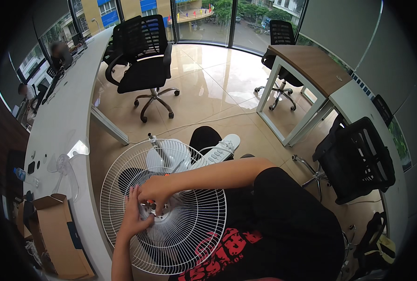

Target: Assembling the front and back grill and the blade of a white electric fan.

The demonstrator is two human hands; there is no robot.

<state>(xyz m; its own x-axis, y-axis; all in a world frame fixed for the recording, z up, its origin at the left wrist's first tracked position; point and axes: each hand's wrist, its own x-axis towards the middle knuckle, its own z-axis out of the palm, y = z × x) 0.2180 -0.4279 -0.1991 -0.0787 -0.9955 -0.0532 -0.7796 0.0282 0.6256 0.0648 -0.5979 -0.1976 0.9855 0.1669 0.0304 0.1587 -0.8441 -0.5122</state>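
A white wire fan grille (197,234) leans, tilted, in front of my body, with the metal hub (160,216) at its middle. My right hand (156,189) reaches across from the right, fingers bent down and closed at the hub. Something small, orange and dark, shows under them, too hidden to name. Beside it my left hand (136,215) comes up from the lower left over the wires, fingers stretched upward and thumb spread toward the hub. Behind the grille stands the white fan body with its button panel (218,154). A see-through fan blade (64,169) lies on the desk at left.
The long white desk (65,107) runs along my left, bearing a plastic bottle (25,176) and an opened cardboard box (63,239). Black office chairs (145,65) stand ahead and at right (356,159). A brown-topped table (311,65) is far right. A white cable (194,123) crosses the floor.
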